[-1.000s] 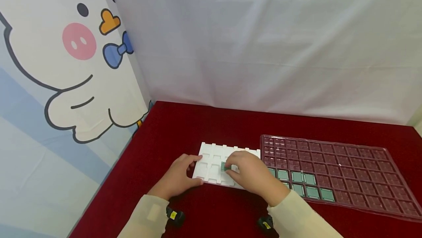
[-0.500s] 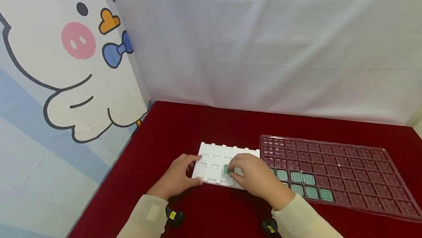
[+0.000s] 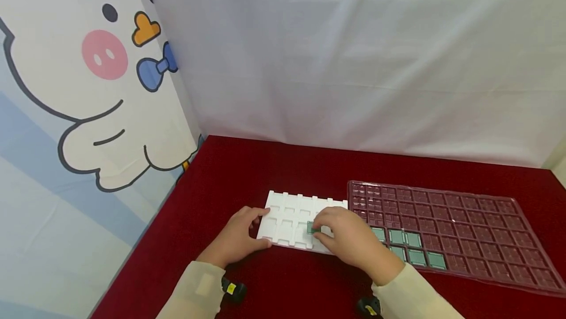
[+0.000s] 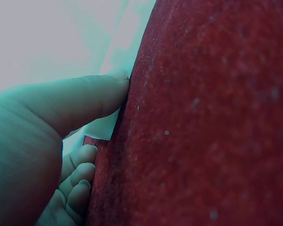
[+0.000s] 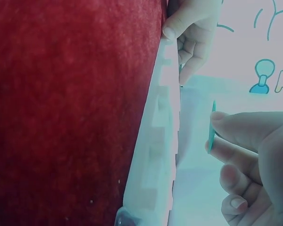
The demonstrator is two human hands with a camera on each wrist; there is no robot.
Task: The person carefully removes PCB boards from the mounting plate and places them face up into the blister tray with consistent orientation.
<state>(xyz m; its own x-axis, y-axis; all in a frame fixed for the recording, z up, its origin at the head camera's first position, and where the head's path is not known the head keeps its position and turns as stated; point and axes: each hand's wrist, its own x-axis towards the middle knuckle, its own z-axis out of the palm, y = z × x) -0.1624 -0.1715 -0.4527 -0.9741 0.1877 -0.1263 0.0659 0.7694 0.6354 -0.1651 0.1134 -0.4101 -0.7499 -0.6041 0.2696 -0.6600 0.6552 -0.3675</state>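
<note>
In the head view, a white compartmented tray point(image 3: 284, 233) lies flat on the table. My left hand point(image 3: 240, 236) holds its left end, thumb at the near corner and a finger at the left edge; the left wrist view shows the thumb point(image 4: 92, 96) against the tray's side. Over the tray's middle, my right hand point(image 3: 351, 235) pinches a thin green square chip point(image 3: 311, 227) by its right side. Seen from the right wrist, this chip point(image 5: 212, 132) stands edge-on between thumb and fingertip, apart from the tray. The right hand hides the tray's right part.
A dark red translucent tray point(image 3: 468, 228) with many pockets lies to the right, close against the white one. Several green chips point(image 3: 414, 240) sit in its near-left pockets. Red cloth point(image 3: 283, 284) covers the table, and a white curtain point(image 3: 353, 63) hangs behind.
My right hand has moved a little to the right over the white tray, carrying the green chip along. The left hand has stayed at the tray's left end.
</note>
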